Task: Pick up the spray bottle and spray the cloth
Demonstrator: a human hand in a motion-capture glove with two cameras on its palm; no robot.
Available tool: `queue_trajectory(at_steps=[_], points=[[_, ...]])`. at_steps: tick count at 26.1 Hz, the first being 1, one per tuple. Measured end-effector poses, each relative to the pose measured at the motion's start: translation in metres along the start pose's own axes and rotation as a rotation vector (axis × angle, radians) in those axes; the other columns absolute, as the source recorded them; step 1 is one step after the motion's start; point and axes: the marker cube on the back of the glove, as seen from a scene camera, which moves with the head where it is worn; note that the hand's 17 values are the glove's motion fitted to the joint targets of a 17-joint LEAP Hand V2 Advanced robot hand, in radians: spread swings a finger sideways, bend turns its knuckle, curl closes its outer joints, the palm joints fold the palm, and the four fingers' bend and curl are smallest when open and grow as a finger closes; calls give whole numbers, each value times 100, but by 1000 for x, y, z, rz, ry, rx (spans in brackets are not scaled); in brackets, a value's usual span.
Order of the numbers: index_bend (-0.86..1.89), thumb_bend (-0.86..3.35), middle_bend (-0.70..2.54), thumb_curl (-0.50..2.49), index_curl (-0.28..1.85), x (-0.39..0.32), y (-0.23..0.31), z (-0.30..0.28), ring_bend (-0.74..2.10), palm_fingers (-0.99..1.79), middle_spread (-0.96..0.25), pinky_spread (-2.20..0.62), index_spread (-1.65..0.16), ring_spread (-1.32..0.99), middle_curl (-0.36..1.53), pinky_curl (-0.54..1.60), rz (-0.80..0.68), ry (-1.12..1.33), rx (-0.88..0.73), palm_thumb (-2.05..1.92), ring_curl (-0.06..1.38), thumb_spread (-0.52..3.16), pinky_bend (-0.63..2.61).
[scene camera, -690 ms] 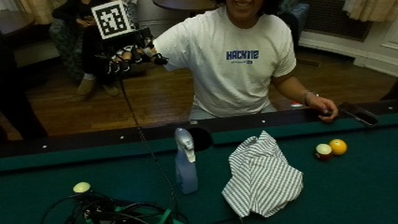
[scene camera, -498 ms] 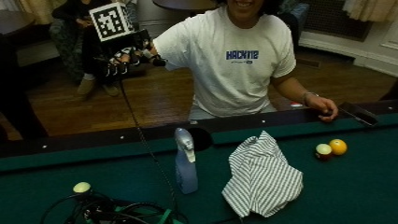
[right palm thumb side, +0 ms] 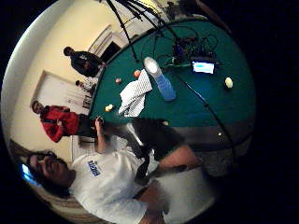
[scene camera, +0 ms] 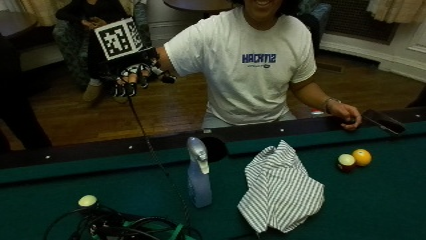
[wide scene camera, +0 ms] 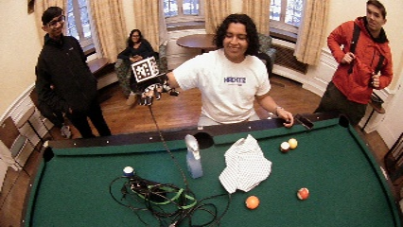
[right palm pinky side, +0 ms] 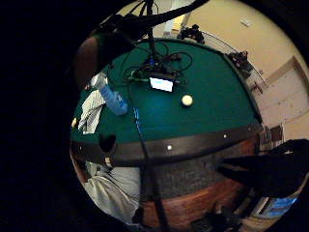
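Observation:
A pale blue spray bottle (scene camera: 198, 174) stands upright on the green felt of a pool table (scene camera: 373, 200), near a side pocket. Right beside it lies a crumpled striped cloth (scene camera: 281, 189). My gloved right hand (scene camera: 133, 75) is raised out to the side, well above and behind the table rail, far from the bottle. Its fingers hang down loosely and hold nothing. The bare left hand (scene camera: 347, 118) rests on the rail. Both palm views look down on the bottle (right palm pinky side: 112, 96) (right palm thumb side: 161, 80) and cloth (right palm pinky side: 91, 111) (right palm thumb side: 134, 94) from a distance.
A tangle of cables and a small lit device (wide scene camera: 163, 198) lies on the felt in front of the bottle, with a white ball (scene camera: 87, 200) beside it. Two balls (scene camera: 353, 160) sit right of the cloth, and two orange ones (wide scene camera: 277, 197) nearer the front edge.
My gloved hand has dropped slightly and drifted a little toward the table. Bottle and cloth have not moved.

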Motion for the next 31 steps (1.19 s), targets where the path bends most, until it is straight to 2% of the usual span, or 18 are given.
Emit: queue_trajectory(at_steps=[5, 26, 31], points=[[14, 3, 23, 20, 19, 5, -3, 17, 31, 43, -3, 24, -38, 1, 23, 27, 40, 2, -18, 35, 21, 96, 46], [13, -2, 21, 26, 21, 32, 22, 117, 32, 42, -4, 24, -40, 0, 29, 31, 49, 14, -118, 38, 25, 102, 46], [13, -2, 21, 27, 21, 39, 31, 133, 32, 42, -4, 24, -40, -1, 31, 32, 70, -93, -111, 39, 26, 102, 46]])
